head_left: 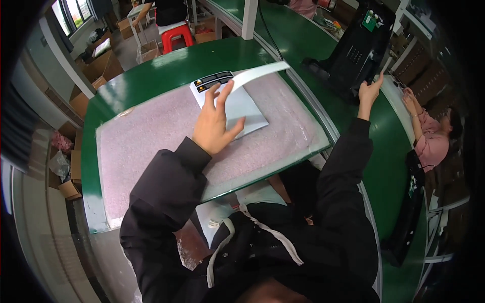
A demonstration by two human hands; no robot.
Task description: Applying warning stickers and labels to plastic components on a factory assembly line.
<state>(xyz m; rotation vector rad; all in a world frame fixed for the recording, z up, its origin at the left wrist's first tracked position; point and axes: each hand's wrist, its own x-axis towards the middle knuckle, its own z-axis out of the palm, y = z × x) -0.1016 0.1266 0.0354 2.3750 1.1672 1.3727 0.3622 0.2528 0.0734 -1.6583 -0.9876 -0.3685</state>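
My left hand is over the pad with its fingers spread. A curved white strip runs from its index fingertip out to the right; it seems to cling there rather than being pinched. Beneath the hand lies a stack of white sheets with black labels bearing orange warning triangles at its far edge. To the right, my right hand has its fingers at the near edge of a large black plastic housing, index finger stretched along it. A green circuit board sits on that housing.
The pinkish padded mat covers a green table. A metal-edged green conveyor runs alongside, carrying another black housing. A person in pink works across it. Behind are a red stool with a seated person and cardboard boxes.
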